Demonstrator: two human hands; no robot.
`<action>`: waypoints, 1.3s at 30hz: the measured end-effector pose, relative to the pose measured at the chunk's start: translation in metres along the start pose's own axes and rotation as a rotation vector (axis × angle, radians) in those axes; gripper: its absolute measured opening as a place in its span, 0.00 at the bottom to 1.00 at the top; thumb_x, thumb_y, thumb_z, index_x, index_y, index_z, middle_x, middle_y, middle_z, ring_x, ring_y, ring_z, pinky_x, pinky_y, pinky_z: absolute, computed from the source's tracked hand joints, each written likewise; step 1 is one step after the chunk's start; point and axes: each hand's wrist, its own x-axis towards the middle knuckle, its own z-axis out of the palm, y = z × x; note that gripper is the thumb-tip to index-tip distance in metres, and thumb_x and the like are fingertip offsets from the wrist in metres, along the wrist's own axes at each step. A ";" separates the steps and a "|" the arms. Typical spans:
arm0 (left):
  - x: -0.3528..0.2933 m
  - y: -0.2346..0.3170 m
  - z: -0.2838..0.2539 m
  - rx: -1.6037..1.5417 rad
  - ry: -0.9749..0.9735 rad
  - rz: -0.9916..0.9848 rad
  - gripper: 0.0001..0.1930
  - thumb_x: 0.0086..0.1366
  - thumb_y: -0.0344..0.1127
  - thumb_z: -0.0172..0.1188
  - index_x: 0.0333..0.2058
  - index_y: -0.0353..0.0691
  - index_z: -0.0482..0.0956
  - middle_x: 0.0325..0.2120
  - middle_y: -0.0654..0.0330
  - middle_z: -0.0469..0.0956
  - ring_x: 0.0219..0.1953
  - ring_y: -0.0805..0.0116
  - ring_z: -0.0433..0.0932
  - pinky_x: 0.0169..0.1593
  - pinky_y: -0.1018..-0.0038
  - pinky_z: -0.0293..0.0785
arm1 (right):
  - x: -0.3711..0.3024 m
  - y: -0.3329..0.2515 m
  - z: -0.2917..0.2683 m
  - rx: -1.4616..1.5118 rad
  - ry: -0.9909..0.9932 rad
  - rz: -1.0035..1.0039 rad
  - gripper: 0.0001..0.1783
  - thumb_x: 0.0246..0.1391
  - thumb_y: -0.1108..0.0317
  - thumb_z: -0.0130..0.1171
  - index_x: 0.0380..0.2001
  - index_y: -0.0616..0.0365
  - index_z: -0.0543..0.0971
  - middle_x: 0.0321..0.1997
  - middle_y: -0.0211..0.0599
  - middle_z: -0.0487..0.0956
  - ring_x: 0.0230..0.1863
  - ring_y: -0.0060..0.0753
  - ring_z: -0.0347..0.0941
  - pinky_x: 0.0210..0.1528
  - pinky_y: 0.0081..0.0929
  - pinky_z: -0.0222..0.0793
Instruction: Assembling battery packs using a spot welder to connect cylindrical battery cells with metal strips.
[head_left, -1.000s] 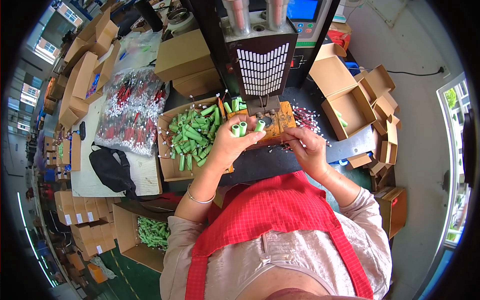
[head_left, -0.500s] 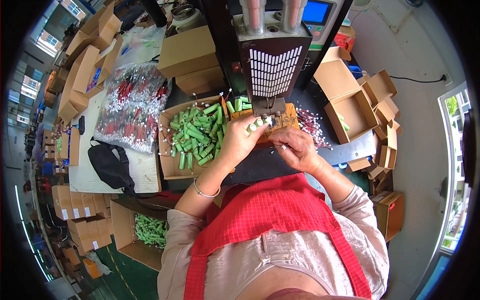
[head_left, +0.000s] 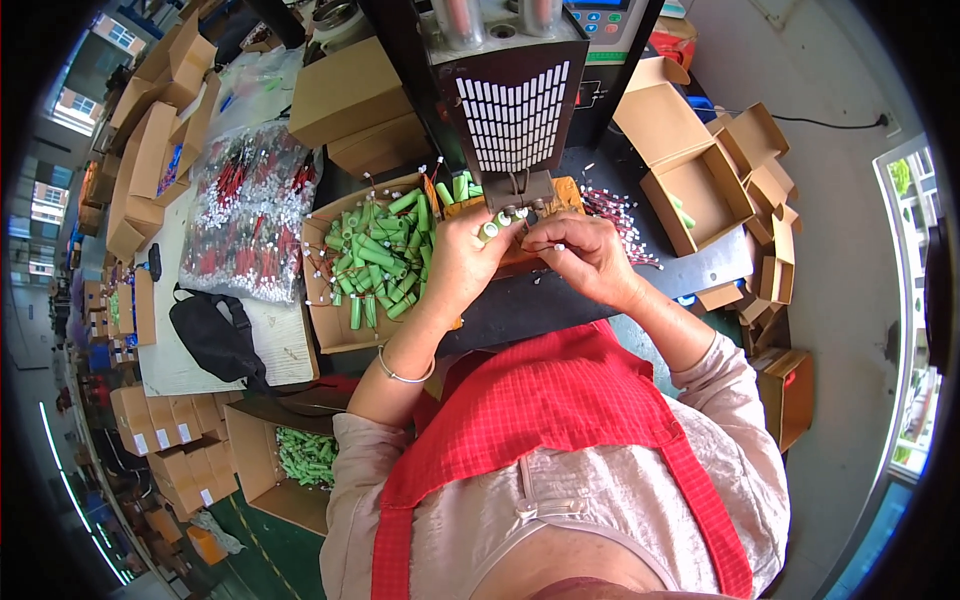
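Observation:
My left hand (head_left: 462, 252) is closed around a few green cylindrical battery cells (head_left: 489, 231), their pale ends toward the machine head. They sit right under the electrode tips of the bench welding machine (head_left: 515, 115), in front of a yellow-brown work block (head_left: 567, 194). Close by on the right, my right hand (head_left: 588, 258) pinches a thin wire lead with a small white connector (head_left: 559, 247) showing below the fingers. Where the wire's other end meets the cells is hidden by the fingers.
A carton of green cells (head_left: 375, 255) with wires stands left of my hands. Loose red-and-white leads (head_left: 622, 222) lie right of the block. Further out are an open cardboard box (head_left: 697, 200), bagged leads (head_left: 250, 215), a black pouch (head_left: 212, 335) and a lower carton (head_left: 262, 465).
The view has shifted, so the machine and table sit further left. My right hand has turned slightly, and the white connector has risen toward the cells. Both hands keep their hold.

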 end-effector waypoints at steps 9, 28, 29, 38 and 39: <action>-0.012 -0.021 -0.052 0.115 0.165 -0.144 0.17 0.54 0.30 0.62 0.43 0.36 0.75 0.33 0.59 0.75 0.32 0.74 0.72 0.38 0.78 0.69 | -0.019 0.001 -0.041 0.236 0.365 0.244 0.16 0.53 0.74 0.54 0.45 0.66 0.71 0.34 0.33 0.78 0.37 0.20 0.74 0.41 0.20 0.70; -0.031 0.006 -0.083 0.158 -0.091 -0.369 0.15 0.58 0.33 0.58 0.44 0.35 0.75 0.25 0.65 0.76 0.25 0.81 0.69 0.30 0.82 0.68 | -0.060 0.022 -0.097 -0.596 0.188 0.449 0.05 0.41 0.75 0.56 0.26 0.62 0.78 0.25 0.44 0.76 0.26 0.40 0.74 0.30 0.29 0.70; -0.029 0.010 -0.077 0.039 -0.071 -0.386 0.15 0.57 0.32 0.59 0.44 0.35 0.75 0.25 0.66 0.76 0.24 0.82 0.69 0.29 0.83 0.69 | -0.059 0.015 -0.098 -0.617 0.252 0.380 0.06 0.41 0.76 0.56 0.27 0.63 0.78 0.24 0.44 0.76 0.25 0.40 0.74 0.30 0.29 0.70; -0.025 0.012 0.004 -0.826 -0.010 -0.573 0.21 0.56 0.30 0.61 0.48 0.32 0.69 0.38 0.56 0.77 0.37 0.72 0.77 0.32 0.82 0.74 | -0.063 -0.025 -0.055 -0.053 0.251 0.368 0.03 0.47 0.76 0.59 0.27 0.64 0.76 0.28 0.30 0.75 0.32 0.20 0.71 0.36 0.18 0.68; -0.023 0.014 0.008 -0.862 -0.004 -0.562 0.20 0.56 0.30 0.61 0.48 0.33 0.69 0.38 0.56 0.77 0.37 0.72 0.77 0.33 0.82 0.74 | -0.065 -0.024 -0.051 -0.077 0.210 0.300 0.03 0.46 0.76 0.59 0.27 0.64 0.76 0.28 0.32 0.76 0.31 0.22 0.72 0.36 0.20 0.69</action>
